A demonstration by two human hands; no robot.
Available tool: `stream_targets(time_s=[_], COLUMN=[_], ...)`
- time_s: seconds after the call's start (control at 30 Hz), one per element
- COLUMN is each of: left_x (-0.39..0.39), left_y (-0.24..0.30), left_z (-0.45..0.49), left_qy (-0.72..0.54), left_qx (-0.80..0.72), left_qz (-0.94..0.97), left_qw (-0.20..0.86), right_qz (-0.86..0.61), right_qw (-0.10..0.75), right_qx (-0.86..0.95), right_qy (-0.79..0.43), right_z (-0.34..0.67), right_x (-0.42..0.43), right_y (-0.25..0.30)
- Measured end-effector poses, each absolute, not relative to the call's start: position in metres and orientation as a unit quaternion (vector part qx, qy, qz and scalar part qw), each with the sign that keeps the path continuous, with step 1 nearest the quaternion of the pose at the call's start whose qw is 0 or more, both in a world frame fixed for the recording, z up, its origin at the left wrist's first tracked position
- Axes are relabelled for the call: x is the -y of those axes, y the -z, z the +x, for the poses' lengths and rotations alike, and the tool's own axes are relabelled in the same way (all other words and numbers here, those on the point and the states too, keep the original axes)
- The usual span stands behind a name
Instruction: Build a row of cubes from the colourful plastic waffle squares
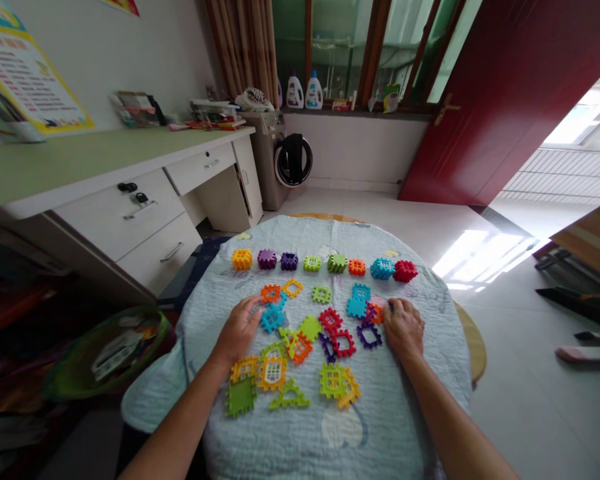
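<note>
Interlocking plastic building tiles with notched edges lie loose across the cloth between my hands. My left hand (241, 328) rests at the left of the pile, fingers stretched out beside a blue window tile (272, 319) and an orange tile (271, 293). On the other side, my right hand (404, 324) lies with bent fingers close to a small orange tile (377, 313) and a dark purple frame tile (369, 335). I cannot tell whether its fingertips touch the orange one. Between them are a red frame tile (344, 343) and a lime tile (310, 328). Closer to me lies a green tile (241, 397).
Stacks of tiles sorted by colour form a row at the back, from a yellow stack (242, 259) to a red stack (405, 271). A pale blue cloth (390, 427) covers the round table. A green basket (115, 357) stands at left, below the desk (105, 157).
</note>
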State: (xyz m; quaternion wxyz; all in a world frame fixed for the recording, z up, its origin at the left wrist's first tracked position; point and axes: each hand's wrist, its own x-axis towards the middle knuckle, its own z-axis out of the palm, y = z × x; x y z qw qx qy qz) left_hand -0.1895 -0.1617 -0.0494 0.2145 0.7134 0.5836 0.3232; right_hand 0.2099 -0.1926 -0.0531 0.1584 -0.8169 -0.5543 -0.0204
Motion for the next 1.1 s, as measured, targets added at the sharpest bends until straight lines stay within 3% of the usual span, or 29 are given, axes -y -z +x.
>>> stream_targets(time_s=[0.2,0.47,0.7,0.83,0.97,1.1], left_x=[0.123,0.138,0.116,0.117,0.123,0.124], left_y=[0.053,0.051,0.062,0.060,0.056,0.056], left_z=[-0.180,-0.168,-0.190,-0.185,-0.180,-0.181], left_qy=[-0.224,-0.243,-0.212,-0.187,-0.180,-0.184], left_qx=[-0.622,-0.531,-0.624,-0.639,-0.639,-0.642], left_qz=[0.741,0.777,0.751,0.746,0.747,0.743], left_qw=[0.117,0.234,0.031,-0.016,-0.027,-0.030], right_qz=[-0.817,-0.813,-0.814,-0.807,-0.803,-0.780], right_qw=[0.156,0.162,0.168,0.176,0.216,0.312], right_qx=[0.554,0.558,0.556,0.563,0.555,0.539], right_qy=[0.020,0.021,0.013,0.012,-0.007,-0.056], right_z=[0.210,0.211,0.213,0.214,0.218,0.231], right_x=[0.193,0.193,0.192,0.192,0.192,0.191], right_y=[0.054,0.054,0.057,0.058,0.061,0.067])
